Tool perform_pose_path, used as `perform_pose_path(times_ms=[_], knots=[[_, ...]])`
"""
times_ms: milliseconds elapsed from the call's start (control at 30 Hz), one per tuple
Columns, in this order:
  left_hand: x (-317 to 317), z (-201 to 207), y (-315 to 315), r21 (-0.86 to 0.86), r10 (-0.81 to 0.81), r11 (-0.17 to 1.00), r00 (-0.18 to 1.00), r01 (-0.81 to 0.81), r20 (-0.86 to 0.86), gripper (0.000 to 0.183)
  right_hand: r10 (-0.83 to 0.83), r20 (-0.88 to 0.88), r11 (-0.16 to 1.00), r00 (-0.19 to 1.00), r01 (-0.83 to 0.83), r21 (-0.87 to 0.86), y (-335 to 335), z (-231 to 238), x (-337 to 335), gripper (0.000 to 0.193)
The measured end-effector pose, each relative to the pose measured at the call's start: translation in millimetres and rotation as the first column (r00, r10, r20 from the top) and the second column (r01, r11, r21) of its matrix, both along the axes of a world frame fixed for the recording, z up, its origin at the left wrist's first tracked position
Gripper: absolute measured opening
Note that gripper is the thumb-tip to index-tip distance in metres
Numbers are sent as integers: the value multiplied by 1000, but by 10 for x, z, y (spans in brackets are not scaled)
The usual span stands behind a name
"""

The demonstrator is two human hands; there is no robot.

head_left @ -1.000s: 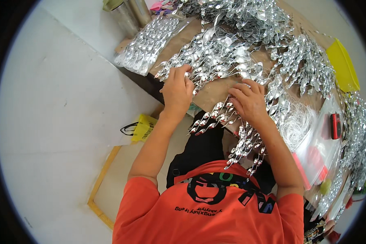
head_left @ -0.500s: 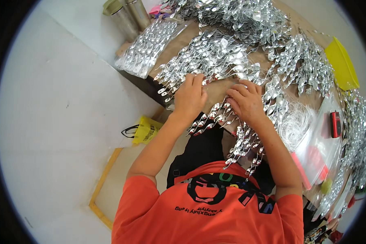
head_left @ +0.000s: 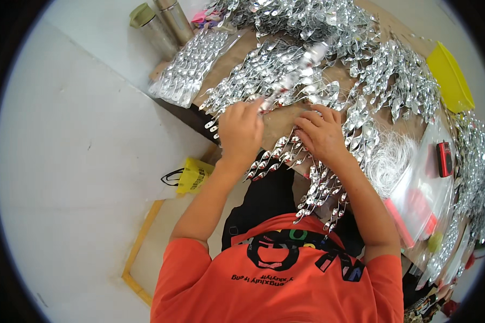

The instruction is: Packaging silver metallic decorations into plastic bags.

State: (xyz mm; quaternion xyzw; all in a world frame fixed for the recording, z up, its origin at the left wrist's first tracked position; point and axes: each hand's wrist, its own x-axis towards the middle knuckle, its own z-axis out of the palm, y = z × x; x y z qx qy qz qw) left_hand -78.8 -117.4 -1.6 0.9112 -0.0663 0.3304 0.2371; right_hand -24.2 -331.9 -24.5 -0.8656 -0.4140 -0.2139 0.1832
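My left hand (head_left: 240,129) is above the table's near edge, its thumb and fingers closed on one end of a shiny silver strand of twisted pieces (head_left: 291,78). The strand is blurred and stretches up and to the right, over a pile of like strands (head_left: 275,64). To its right, my right hand (head_left: 324,134) rests with curled fingers at the table edge. Strung silver pieces (head_left: 320,191) hang down below that hand toward my lap. What its fingertips grip is too small to make out.
A bigger silver heap (head_left: 307,21) lies at the back. Two metal flasks (head_left: 170,32) stand back left by a clear bag of silver pieces (head_left: 191,67). Right lie a coil of white thread (head_left: 388,161), a small red-black device (head_left: 444,160) and a yellow basin (head_left: 450,78).
My left hand has moved left and slightly down, drawing a silver strand that now shows as a blurred line. The right hand has shifted slightly left.
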Motion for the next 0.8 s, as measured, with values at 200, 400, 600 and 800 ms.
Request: perform_pose_path(times_ms=[200,400,600,800], knots=[[-140,-235,-262,-105,-124,990,930,93,-345,34,27,-37,999,999,-25,43,-30,-18,-1,29],[-84,-383,-269,-21,-183,983,960,183,-211,35,-76,104,987,992,61,147,26,61,-79,30],[-135,-205,-132,-195,-368,919,923,343,-111,29,17,34,997,999,-14,-77,-30,-7,-7,26],[-71,-239,218,25,-17,1000,998,19,-68,25,11,37,998,999,-8,-67,-3,18,-19,25]])
